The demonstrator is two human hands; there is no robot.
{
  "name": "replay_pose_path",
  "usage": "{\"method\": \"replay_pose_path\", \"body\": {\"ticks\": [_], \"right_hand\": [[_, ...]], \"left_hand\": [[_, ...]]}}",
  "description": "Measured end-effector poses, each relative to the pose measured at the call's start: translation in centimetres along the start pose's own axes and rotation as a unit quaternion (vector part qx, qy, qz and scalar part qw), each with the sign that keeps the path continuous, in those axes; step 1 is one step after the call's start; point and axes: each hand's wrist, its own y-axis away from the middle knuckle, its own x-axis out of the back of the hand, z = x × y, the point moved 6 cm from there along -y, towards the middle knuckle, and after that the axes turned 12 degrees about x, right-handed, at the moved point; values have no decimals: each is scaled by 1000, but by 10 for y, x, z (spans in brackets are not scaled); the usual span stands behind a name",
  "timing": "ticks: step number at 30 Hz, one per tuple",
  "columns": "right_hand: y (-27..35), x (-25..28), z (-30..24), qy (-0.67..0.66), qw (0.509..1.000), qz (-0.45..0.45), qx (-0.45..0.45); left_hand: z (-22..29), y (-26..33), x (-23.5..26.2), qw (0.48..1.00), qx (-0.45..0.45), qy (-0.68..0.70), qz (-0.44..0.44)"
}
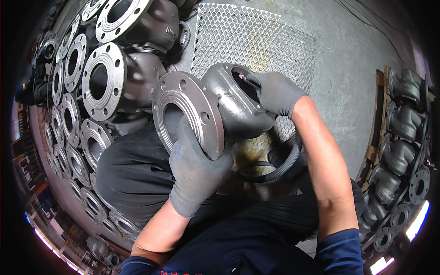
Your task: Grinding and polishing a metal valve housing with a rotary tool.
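Observation:
A grey cast-metal valve body (229, 107) lies tilted in front of me, its round flange with bolt holes (208, 94) facing left. My gloved left hand (195, 167) grips the lower edge of that flange, fingers reaching into its bore. At the oval opening on the body's upper right, my gloved right hand (277, 94) is closed around a hand grinder, mostly hidden in the glove. Its small pink grinding tip (241, 76) shows inside the opening. A dark ribbed hose (288, 160) curves down below my right wrist.
Many similar flanged valve bodies (103, 82) are stacked close along the left. More castings (396, 156) stand in a row at the far right. A diamond-patterned metal mesh sheet (256, 39) lies on the grey floor (343, 91) ahead. My bent legs (133, 165) flank the work.

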Motion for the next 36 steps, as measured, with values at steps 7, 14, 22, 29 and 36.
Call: {"method": "replay_pose_path", "body": {"ticks": [7, 14, 22, 29, 36], "right_hand": [[4, 3, -7, 13, 1000, -20, -16], [5, 5, -11, 45, 996, -73, -22], [2, 2, -3, 5, 1000, 8, 9], [-2, -3, -2, 20, 1000, -20, 1], [-5, 3, -5, 15, 999, -36, -15]], "left_hand": [[-6, 1, 0, 1000, 23, 3, -12], [-9, 0, -2, 1000, 15, 6, -8], [-6, 1, -3, 1000, 10, -7, 0], [-7, 0, -2, 1000, 20, 8, -7], [-9, -2, -3, 999, 37, 13, -20]]}}
